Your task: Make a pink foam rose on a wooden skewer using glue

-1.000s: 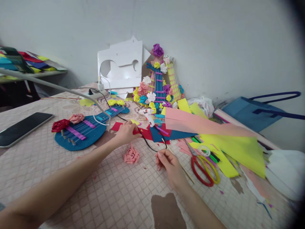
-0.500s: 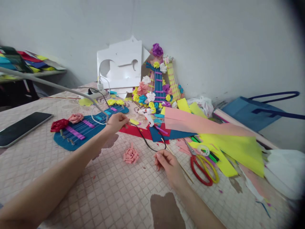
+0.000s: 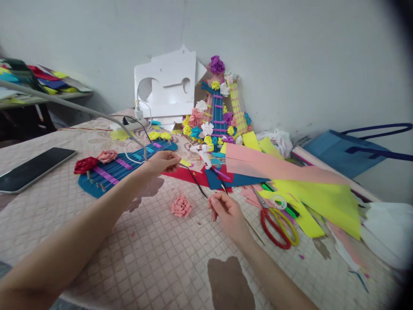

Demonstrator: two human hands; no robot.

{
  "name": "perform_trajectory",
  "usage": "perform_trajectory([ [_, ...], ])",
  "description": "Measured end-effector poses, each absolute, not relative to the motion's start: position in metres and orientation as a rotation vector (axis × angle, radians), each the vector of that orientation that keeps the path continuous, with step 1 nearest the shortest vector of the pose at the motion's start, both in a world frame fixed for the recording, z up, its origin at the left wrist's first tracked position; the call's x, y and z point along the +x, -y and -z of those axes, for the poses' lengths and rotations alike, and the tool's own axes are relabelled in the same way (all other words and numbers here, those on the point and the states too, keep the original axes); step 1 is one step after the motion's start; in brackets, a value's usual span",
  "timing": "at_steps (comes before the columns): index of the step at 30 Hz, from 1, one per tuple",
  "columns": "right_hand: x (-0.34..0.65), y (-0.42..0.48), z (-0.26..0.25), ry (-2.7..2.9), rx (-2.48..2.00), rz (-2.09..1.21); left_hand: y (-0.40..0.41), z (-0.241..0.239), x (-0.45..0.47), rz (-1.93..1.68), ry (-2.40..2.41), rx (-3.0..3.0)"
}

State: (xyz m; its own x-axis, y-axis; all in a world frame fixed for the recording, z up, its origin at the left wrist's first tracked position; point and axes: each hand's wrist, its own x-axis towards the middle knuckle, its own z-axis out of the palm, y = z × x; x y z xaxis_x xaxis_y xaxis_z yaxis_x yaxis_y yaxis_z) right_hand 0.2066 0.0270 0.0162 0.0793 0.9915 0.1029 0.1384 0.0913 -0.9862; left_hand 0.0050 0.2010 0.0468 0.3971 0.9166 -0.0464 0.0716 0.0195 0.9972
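Note:
My left hand (image 3: 164, 162) is pinched on a thin black cord (image 3: 199, 185) above the near edge of the blue paper guitar (image 3: 151, 151). The cord slants down to my right hand (image 3: 228, 215), whose closed fingers also grip it. From behind the right hand it runs up toward a white glue gun (image 3: 202, 154), lying beyond both hands. A pink crepe-paper flower (image 3: 181, 206) rests on the tablecloth between my forearms. Red-handled scissors (image 3: 272, 228) lie to the right of my right hand.
A phone (image 3: 35, 168) lies at the left, and a white power strip (image 3: 129, 125) behind it. A grey flexible arm (image 3: 84, 113) crosses above the left side. Pink paper (image 3: 274, 165) and yellow sheets (image 3: 322, 202) spread rightward. Flower-covered paper guitars (image 3: 218, 112) lean against the wall.
The cord's loose loop by my right hand is gone, and the stretch between my hands looks straighter. My right fingers now close on the cord. The view has shifted slightly.

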Motion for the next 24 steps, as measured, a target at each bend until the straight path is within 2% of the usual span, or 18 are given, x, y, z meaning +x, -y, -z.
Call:
perform_trajectory([
  [5, 0.183, -0.083, -0.038, 1.349, -1.239, -1.089, -0.197, -0.051, 0.006, -0.857, -0.904, 1.309],
  [12, 0.169, -0.131, -0.031, 1.324, -1.061, -1.670, -0.195, -0.052, 0.005, -0.862, -0.868, 1.251],
  [19, 0.189, -0.120, -0.031, 1.368, -1.091, -1.461, -0.204, -0.040, 0.004, -0.857, -0.903, 1.325],
  [24, 0.197, -0.124, -0.042, 1.435, -1.114, -1.314, -0.201, -0.040, 0.004, -0.704, -0.841, 1.453],
])
